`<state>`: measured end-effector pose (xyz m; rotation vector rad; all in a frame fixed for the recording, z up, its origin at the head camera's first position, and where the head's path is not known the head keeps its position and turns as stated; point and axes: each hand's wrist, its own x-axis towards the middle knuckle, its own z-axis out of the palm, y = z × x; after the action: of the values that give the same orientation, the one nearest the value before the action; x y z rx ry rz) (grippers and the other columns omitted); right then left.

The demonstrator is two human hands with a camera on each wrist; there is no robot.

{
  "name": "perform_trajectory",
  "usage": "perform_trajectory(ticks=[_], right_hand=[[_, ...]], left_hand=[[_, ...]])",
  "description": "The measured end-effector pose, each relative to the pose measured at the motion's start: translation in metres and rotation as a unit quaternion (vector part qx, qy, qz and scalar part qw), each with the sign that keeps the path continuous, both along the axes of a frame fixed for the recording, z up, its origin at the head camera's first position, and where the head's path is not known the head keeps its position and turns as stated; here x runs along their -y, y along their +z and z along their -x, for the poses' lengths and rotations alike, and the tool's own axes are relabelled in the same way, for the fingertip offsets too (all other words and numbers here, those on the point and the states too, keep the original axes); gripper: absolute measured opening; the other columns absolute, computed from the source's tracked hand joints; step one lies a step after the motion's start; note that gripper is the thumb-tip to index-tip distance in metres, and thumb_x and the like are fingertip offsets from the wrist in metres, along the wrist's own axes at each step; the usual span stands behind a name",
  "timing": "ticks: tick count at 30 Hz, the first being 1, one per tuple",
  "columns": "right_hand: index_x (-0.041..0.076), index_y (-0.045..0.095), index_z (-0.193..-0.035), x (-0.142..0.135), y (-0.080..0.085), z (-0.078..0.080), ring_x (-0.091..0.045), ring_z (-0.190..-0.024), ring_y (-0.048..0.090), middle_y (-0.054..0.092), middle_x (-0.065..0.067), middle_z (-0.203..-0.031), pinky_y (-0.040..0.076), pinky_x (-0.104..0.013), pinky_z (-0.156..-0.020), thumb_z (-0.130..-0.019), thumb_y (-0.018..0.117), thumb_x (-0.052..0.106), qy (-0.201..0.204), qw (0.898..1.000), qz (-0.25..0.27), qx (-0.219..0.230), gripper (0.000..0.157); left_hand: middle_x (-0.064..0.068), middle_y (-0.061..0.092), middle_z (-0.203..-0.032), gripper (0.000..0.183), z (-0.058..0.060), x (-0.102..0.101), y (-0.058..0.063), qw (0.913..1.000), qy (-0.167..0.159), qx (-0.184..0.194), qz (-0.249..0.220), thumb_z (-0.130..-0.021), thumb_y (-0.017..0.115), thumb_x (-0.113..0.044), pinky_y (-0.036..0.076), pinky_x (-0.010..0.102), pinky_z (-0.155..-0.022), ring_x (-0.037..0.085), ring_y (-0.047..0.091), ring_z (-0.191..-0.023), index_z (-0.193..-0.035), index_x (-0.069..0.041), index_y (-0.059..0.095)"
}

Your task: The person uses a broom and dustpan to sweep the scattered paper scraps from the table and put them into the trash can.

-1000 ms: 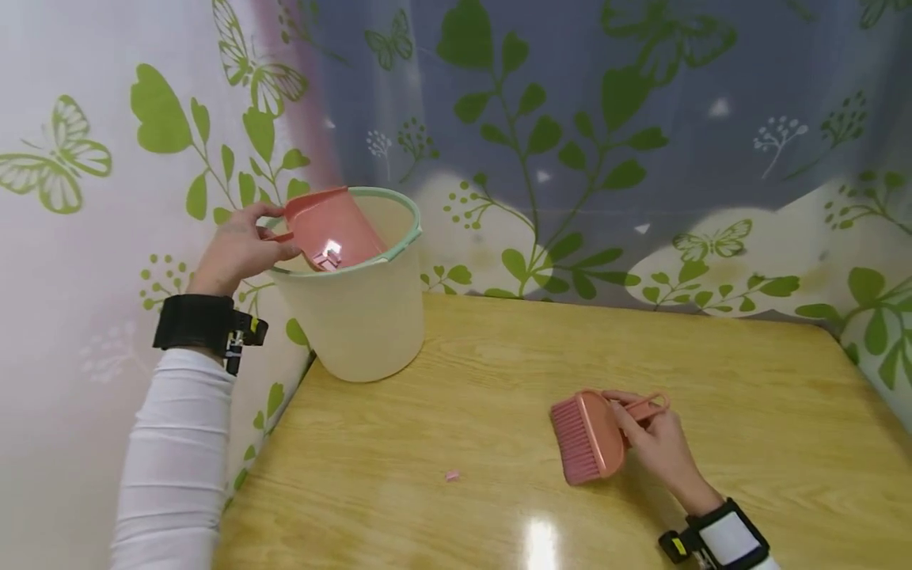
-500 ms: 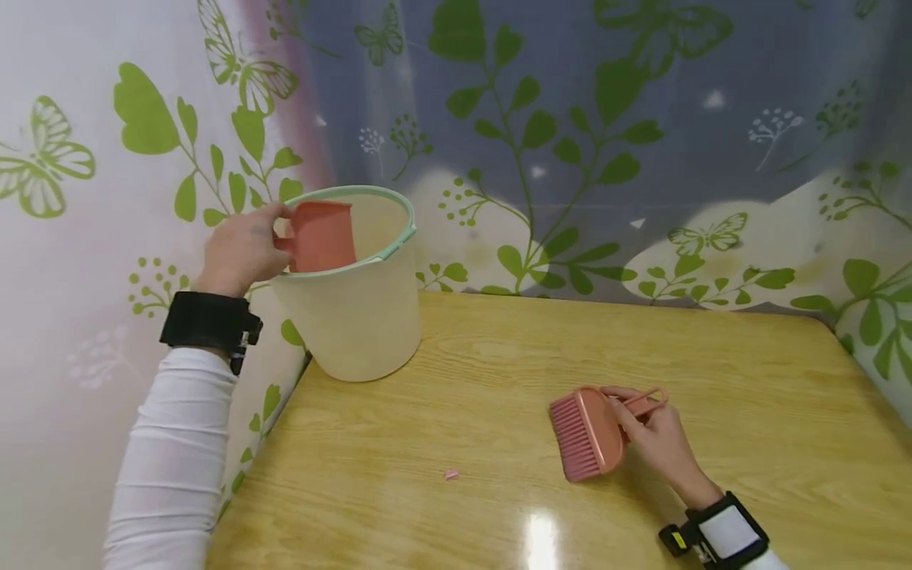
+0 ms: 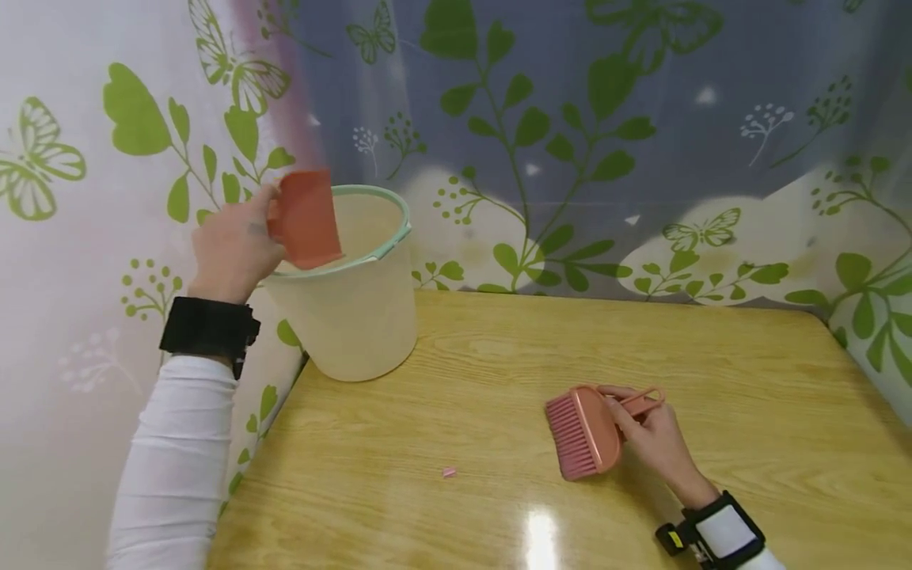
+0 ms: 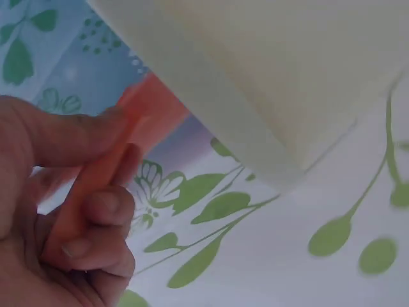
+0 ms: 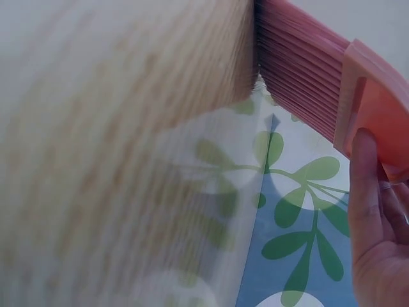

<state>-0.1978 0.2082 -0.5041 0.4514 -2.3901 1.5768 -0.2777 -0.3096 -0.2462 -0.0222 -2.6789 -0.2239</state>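
At the far left my left hand (image 3: pixel 238 241) grips the handle of a coral-pink dustpan (image 3: pixel 309 220), which is tilted steeply over the bucket's near left rim. In the left wrist view, fingers and thumb wrap round the dustpan handle (image 4: pixel 89 192). The cream bucket (image 3: pixel 356 324) has a mint-green rim and stands on the table. On the right, my right hand (image 3: pixel 659 443) holds a pink hand brush (image 3: pixel 584 434) by its handle, bristles facing left at the tabletop. A small pink scrap (image 3: pixel 449 473) lies on the table left of the brush.
The wood-grain table (image 3: pixel 463 380) meets a curtain (image 3: pixel 556 158) printed with green leaves and butterflies at the back. Similar printed fabric (image 3: pixel 71 261) hangs close along the left side, beside the bucket. Light glares off the table's near part.
The dustpan has turned from lying face up with pink scraps in it to a steep tilt, then risen slightly at the rim. Scraps no longer show in it. The right hand stays put.
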Motion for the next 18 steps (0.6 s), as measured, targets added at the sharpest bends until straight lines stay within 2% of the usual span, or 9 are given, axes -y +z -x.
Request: perform_trajectory(ticks=[2, 5, 8, 10, 13, 16, 17, 18], right_hand=[[-0.004, 0.064, -0.124, 0.0, -0.001, -0.001, -0.002, -0.09, 0.063, 0.066, -0.024, -0.118, 0.052, -0.02, -0.063, -0.101, 0.057, 0.011, -0.005, 1.0, -0.003, 0.0, 0.028], [-0.004, 0.064, -0.124, -0.001, -0.002, -0.001, -0.003, -0.088, 0.062, 0.066, -0.024, -0.119, 0.05, -0.02, -0.061, -0.101, 0.057, 0.011, -0.01, 1.0, -0.004, -0.001, 0.029], [-0.003, 0.064, -0.125, -0.002, -0.002, -0.002, -0.002, -0.09, 0.062, 0.066, -0.024, -0.12, 0.05, -0.02, -0.062, -0.101, 0.057, 0.011, -0.01, 1.0, -0.006, -0.005, 0.028], [-0.004, 0.064, -0.125, -0.003, -0.001, -0.002, -0.001, -0.093, 0.062, 0.066, -0.024, -0.119, 0.051, -0.019, -0.065, -0.101, 0.056, 0.011, -0.009, 1.0, -0.007, -0.008, 0.029], [-0.005, 0.064, -0.124, -0.003, -0.002, -0.003, 0.001, -0.096, 0.062, 0.066, -0.025, -0.118, 0.051, -0.018, -0.067, -0.101, 0.056, 0.011, -0.011, 1.0, -0.011, -0.008, 0.029], [-0.007, 0.064, -0.122, -0.003, -0.004, -0.003, 0.002, -0.096, 0.062, 0.066, -0.025, -0.117, 0.051, -0.017, -0.067, -0.101, 0.056, 0.011, -0.015, 1.0, -0.012, -0.008, 0.028], [-0.007, 0.065, -0.121, -0.002, -0.005, -0.003, 0.002, -0.093, 0.062, 0.066, -0.025, -0.117, 0.05, -0.017, -0.065, -0.101, 0.057, 0.011, -0.018, 1.0, -0.013, -0.009, 0.028], [-0.007, 0.065, -0.12, -0.001, -0.005, -0.003, 0.002, -0.09, 0.062, 0.067, -0.025, -0.116, 0.049, -0.017, -0.063, -0.101, 0.057, 0.011, -0.02, 1.0, -0.011, -0.011, 0.028]], left_hand=[[0.026, 0.065, -0.103, 0.054, -0.003, 0.002, -0.001, 0.997, 0.004, -0.025, -0.073, -0.088, 0.055, -0.015, 0.042, 0.054, -0.064, 0.044, 0.059, -0.084, -0.141, -0.011, 0.045], [0.025, 0.062, -0.113, 0.062, -0.007, 0.005, -0.005, 0.982, -0.004, -0.044, -0.184, -0.094, 0.059, -0.031, 0.043, 0.049, -0.077, 0.037, 0.057, -0.099, -0.149, -0.013, 0.038], [0.016, 0.057, -0.11, 0.069, -0.012, 0.007, -0.01, 0.964, -0.027, -0.037, -0.262, -0.094, 0.062, -0.04, 0.045, 0.036, -0.074, 0.025, 0.055, -0.098, -0.153, -0.014, 0.035], [0.008, 0.057, -0.106, 0.07, -0.019, 0.005, -0.014, 0.9496, -0.062, -0.025, -0.306, -0.094, 0.064, -0.039, 0.044, 0.027, -0.069, 0.016, 0.054, -0.094, -0.153, -0.014, 0.035], [-0.005, 0.061, -0.096, 0.067, -0.029, -0.003, -0.02, 0.9182, -0.14, -0.004, -0.371, -0.095, 0.067, -0.029, 0.044, 0.02, -0.064, 0.007, 0.057, -0.083, -0.152, -0.011, 0.037], [-0.01, 0.067, -0.092, 0.064, -0.04, -0.016, -0.027, 0.8865, -0.213, 0.023, -0.41, -0.094, 0.069, -0.017, 0.047, 0.017, -0.068, 0.005, 0.061, -0.084, -0.15, -0.008, 0.04], [-0.009, 0.068, -0.093, 0.064, -0.042, -0.021, -0.03, 0.8822, -0.23, 0.028, -0.41, -0.093, 0.069, -0.015, 0.048, 0.017, -0.07, 0.006, 0.062, -0.086, -0.15, -0.008, 0.04], [-0.008, 0.068, -0.095, 0.063, -0.045, -0.027, -0.033, 0.8829, -0.243, 0.03, -0.401, -0.093, 0.069, -0.015, 0.049, 0.017, -0.073, 0.006, 0.063, -0.089, -0.15, -0.009, 0.041]])
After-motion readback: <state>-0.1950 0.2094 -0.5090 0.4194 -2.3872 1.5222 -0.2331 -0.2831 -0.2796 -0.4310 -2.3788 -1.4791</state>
